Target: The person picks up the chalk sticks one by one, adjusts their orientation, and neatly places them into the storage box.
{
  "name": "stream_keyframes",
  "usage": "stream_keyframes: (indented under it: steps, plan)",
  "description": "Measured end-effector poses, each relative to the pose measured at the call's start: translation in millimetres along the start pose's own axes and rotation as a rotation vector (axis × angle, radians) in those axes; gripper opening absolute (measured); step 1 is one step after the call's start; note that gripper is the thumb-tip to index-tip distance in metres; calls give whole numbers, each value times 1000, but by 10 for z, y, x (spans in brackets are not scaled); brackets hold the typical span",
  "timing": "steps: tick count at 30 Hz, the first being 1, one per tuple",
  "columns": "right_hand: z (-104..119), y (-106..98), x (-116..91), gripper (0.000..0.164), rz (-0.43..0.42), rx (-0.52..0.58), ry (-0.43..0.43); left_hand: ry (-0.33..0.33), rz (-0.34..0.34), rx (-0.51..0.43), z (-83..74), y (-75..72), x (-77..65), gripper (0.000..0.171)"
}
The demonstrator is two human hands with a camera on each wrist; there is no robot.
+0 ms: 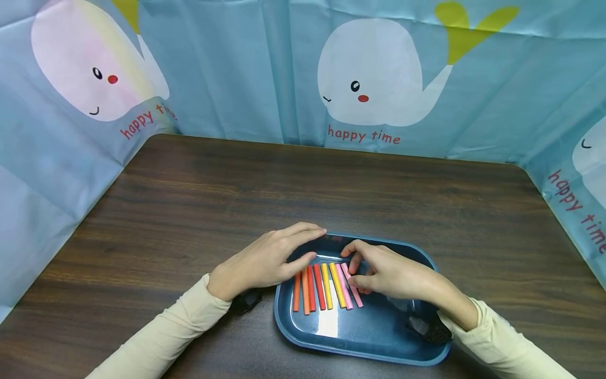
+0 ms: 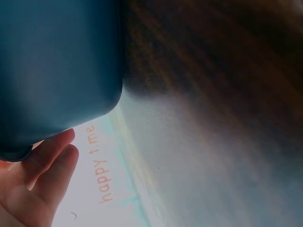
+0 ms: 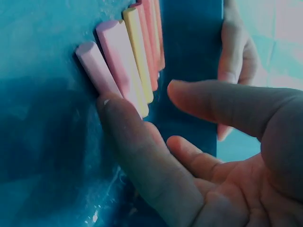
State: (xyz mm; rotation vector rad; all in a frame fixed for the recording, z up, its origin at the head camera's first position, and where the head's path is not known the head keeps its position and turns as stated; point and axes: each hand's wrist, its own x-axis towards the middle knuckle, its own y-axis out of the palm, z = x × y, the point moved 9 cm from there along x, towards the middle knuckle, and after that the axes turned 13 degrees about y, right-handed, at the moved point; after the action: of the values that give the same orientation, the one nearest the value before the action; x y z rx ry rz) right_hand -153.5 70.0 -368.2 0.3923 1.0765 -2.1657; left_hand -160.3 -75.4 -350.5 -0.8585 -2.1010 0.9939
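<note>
A row of slim coloured sticks, like crayons or chalks, lies side by side in a dark blue tray (image 1: 360,337). From left to right come orange sticks (image 1: 296,295), red ones (image 1: 319,287), yellow ones (image 1: 327,289) and pink ones. My right hand (image 1: 390,271) hovers over the tray, its digits bent and spread apart. One fingertip (image 3: 111,106) is right at the side of the outermost pink stick (image 3: 97,66). My left hand (image 1: 267,258) reaches over the tray's left back corner, fingers extended along the rim and thumb above the orange sticks' upper ends.
Dark wood-grain table (image 1: 213,200) surrounds the tray. A pale blue curtain (image 1: 227,68) with whale prints borders the table at the back and sides. A black wrist camera (image 1: 428,327) sits under the right wrist, over the tray's right end.
</note>
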Motion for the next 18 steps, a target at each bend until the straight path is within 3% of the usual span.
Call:
stream_keyframes:
  steps: [8,18]
  plan:
    - [43,-50,-49,46,-1,18,-5,3,2,10,9,8,-9,49]
    - [183,-224,-203,45,-71,5,-72,-1,14,5,22,1,-22,53]
